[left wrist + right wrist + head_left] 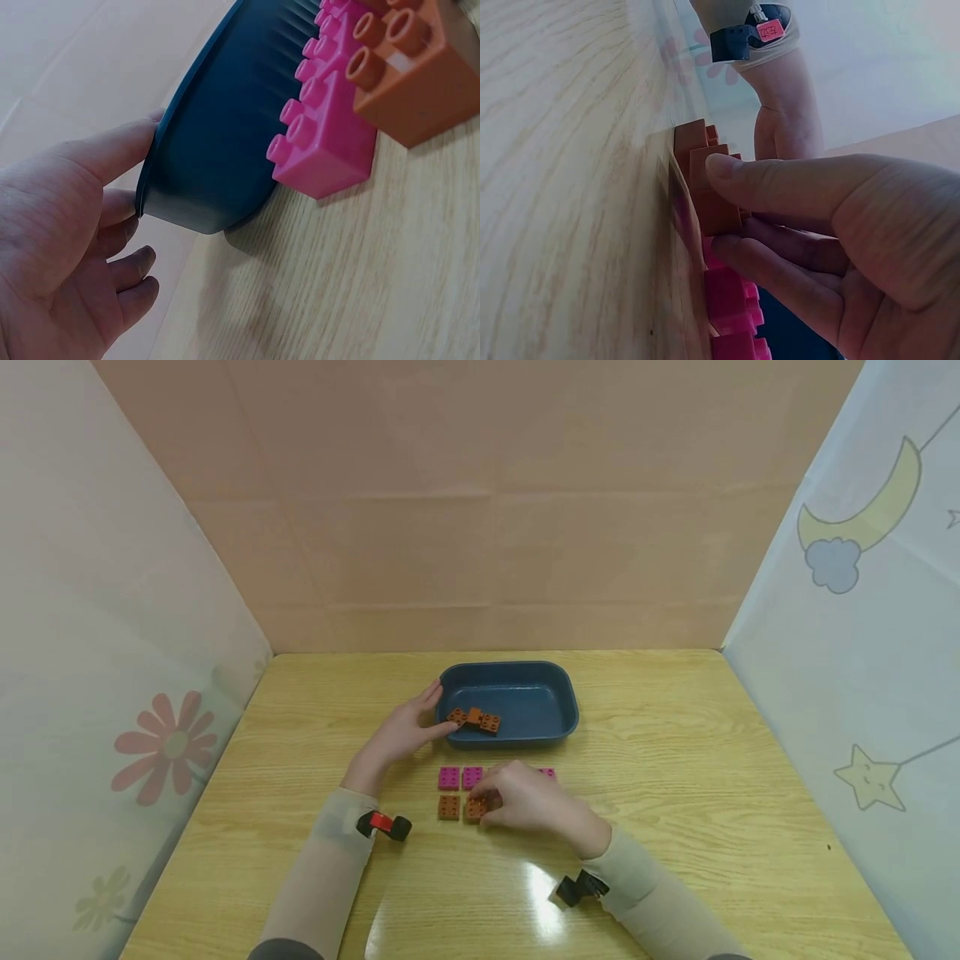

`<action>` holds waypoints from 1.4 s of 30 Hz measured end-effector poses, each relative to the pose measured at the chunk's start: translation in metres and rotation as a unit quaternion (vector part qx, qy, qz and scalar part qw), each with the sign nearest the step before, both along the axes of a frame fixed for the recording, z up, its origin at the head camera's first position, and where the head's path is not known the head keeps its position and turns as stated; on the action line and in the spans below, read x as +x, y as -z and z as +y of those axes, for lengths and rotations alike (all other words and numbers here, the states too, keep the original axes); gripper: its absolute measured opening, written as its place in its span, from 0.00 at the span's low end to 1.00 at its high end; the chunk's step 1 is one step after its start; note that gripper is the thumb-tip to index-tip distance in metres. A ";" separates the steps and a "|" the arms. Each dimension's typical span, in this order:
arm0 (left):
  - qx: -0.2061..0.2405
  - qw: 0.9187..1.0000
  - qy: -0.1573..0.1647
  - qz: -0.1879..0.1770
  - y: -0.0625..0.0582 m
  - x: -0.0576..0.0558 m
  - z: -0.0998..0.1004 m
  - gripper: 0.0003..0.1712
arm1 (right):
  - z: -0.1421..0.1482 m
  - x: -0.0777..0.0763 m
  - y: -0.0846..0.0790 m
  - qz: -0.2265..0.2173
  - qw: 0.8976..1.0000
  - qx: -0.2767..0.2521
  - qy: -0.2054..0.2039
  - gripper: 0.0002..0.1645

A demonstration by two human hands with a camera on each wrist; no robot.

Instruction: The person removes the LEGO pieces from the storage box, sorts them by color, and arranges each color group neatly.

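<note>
My right hand [525, 797] pinches an orange toy brick [715, 193] between thumb and fingers, low at the table. Just left of it sits another orange brick [448, 807]. Behind them runs a row of pink bricks [326, 139], partly hidden by the right hand in the head view. My left hand [408, 727] holds the left side of a dark blue tray [517, 743], its thumb reaching over the rim. Several loose orange bricks [491, 723] lie in the tray's front left part, close to that thumb.
The tray and bricks stand on a light wood-grain table [675, 760]. A plain tan backdrop [487, 527] rises behind it, with printed white cloths [847, 652] at both sides. Each forearm wears a strapped camera mount [384, 824].
</note>
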State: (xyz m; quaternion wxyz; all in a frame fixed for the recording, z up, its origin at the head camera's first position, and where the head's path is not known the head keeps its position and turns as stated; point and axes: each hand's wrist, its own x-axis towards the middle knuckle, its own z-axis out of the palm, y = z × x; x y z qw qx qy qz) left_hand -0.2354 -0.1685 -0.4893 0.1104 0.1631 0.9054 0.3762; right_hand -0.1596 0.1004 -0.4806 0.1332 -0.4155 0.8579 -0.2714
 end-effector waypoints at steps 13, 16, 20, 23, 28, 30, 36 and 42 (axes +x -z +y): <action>0.001 1.000 0.000 -0.002 0.000 0.000 0.001 0.57 | -0.003 0.005 0.001 0.022 1.000 0.017 0.009 0.20; 0.003 1.000 0.001 -0.005 -0.001 0.001 0.000 0.57 | -0.004 0.006 0.002 0.032 0.999 0.024 0.012 0.20; 0.005 1.000 0.001 -0.006 -0.002 0.002 0.000 0.57 | -0.005 0.007 0.001 0.041 0.999 0.027 0.010 0.20; 0.005 1.000 0.000 -0.006 -0.002 0.002 0.000 0.57 | -0.005 0.008 -0.001 0.044 0.999 0.025 0.009 0.20; 0.005 1.000 0.000 -0.004 -0.002 0.001 0.000 0.56 | -0.006 0.009 -0.002 0.050 0.998 0.027 0.013 0.22; 0.005 1.000 0.000 -0.004 -0.002 0.001 0.001 0.56 | -0.006 0.009 -0.002 0.051 0.998 0.026 0.017 0.22; 0.007 1.000 0.000 -0.003 -0.002 0.002 0.001 0.56 | -0.003 0.007 -0.001 0.060 0.998 0.014 0.018 0.23; 0.004 1.000 0.000 -0.002 -0.001 0.001 0.000 0.56 | 0.002 0.004 -0.006 0.054 0.998 -0.007 0.024 0.22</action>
